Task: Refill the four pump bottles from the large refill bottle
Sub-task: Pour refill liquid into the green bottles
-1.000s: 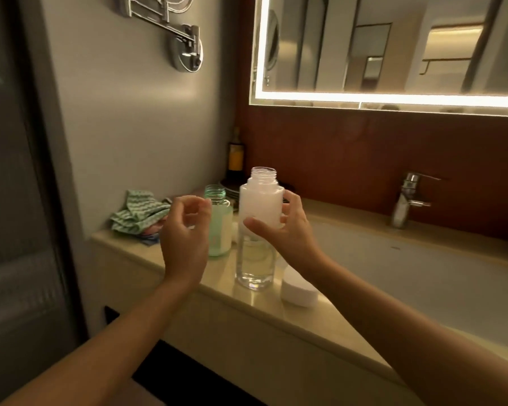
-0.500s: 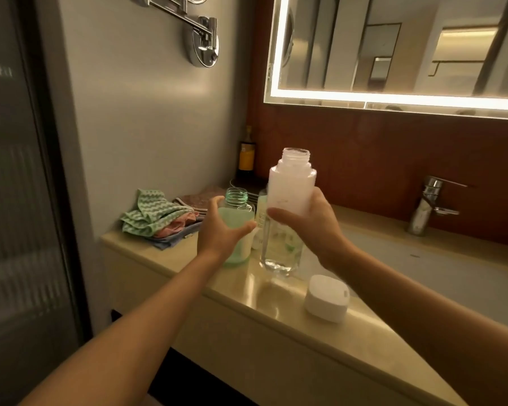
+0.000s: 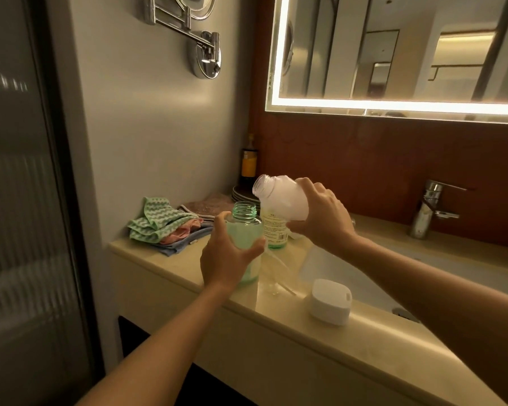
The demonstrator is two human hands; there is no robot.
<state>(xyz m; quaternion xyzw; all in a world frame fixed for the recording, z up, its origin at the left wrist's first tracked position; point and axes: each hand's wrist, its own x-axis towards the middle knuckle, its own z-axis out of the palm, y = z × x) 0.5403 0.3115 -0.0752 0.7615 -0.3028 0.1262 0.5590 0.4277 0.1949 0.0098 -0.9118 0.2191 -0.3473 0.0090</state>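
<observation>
My right hand grips the large refill bottle, uncapped and tilted left, its open mouth just above and right of a green pump bottle. That green bottle stands on the counter with its pump off, and my left hand wraps around its body. The refill bottle's clear lower part shows blurred below my right hand. Behind the green bottle stands another labelled bottle, partly hidden. The refill bottle's white cap lies on the counter edge by the basin.
Folded cloths lie at the counter's left end near the wall. A stack of plates and a dark bottle sit in the back corner. The basin and chrome tap are to the right. A glass door stands at far left.
My right hand has lifted the refill bottle and tipped its mouth left toward the green bottle. My left hand has closed around the green bottle. The view has shifted closer.
</observation>
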